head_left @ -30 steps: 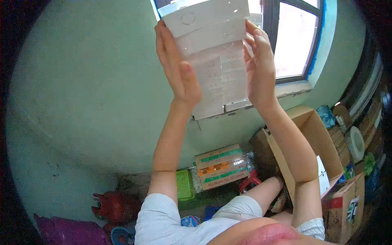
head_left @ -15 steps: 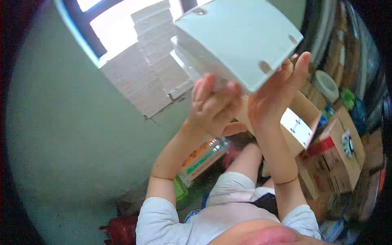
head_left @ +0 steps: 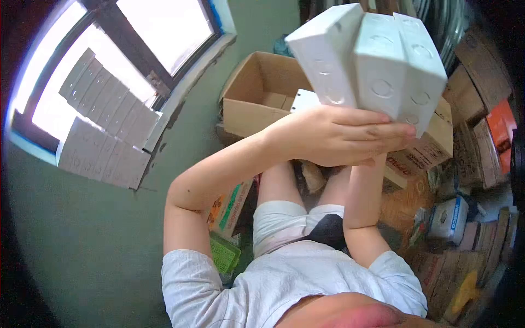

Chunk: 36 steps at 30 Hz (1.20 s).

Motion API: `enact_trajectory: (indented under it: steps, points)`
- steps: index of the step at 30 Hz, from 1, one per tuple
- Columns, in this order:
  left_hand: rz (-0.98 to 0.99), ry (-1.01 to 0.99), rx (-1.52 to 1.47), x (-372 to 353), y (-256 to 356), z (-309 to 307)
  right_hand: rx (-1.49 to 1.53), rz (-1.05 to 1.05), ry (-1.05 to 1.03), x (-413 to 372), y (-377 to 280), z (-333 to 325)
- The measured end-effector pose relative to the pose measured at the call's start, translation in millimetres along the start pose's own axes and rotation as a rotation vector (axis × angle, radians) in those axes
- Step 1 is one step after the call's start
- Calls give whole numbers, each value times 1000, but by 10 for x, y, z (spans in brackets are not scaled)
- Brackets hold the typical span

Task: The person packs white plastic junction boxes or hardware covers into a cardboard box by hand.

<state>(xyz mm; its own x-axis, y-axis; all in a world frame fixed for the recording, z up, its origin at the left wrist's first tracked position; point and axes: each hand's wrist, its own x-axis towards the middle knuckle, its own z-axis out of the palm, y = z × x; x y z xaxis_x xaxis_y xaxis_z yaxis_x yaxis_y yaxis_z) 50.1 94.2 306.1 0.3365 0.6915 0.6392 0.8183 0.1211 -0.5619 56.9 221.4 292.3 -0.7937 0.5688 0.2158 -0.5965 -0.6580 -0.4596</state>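
Three white plastic electrical junction boxes [head_left: 381, 65] with round knockouts are held up together in front of me; the left one leans away from the other two at its top. My left hand [head_left: 350, 135] lies across their lower ends, fingers straight and close together against them. Beneath it, my right hand [head_left: 369, 162] is mostly hidden by the left hand, its wrist rising to the bottom of the boxes. On the window ledge, more white boxes [head_left: 109, 112] stand stacked in rows.
An open cardboard box [head_left: 254, 112] stands ahead, with a white piece [head_left: 305, 100] at its right edge. Another carton [head_left: 418, 158] is to the right. A green plastic basket [head_left: 223, 254] and a printed carton [head_left: 229, 208] sit by my left leg. Flattened cardboard [head_left: 467, 273] lies at right.
My view has turned to the right and the window shows more fully. The white boxes have turned so their knockout sides face me, and my left hand has moved across their lower ends.
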Motion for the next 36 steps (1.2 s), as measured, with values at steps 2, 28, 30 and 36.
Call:
enact_trajectory:
  steps: [2, 28, 30, 36]
  points:
    - [109, -95, -52, 187, -35, 54, 32, 10, 1, 39, -66, -144]
    - [-1713, -14, -1102, -357, -292, 175, 196, 350, -154, 675, 238, -809]
    - [-1698, -53, -1162, -407, -195, 229, -134, 178, -195, 970, 539, -1235]
    - [-1832, 28, -1650, -663, 62, 397, -560, 388, -310, 601, 340, -652]
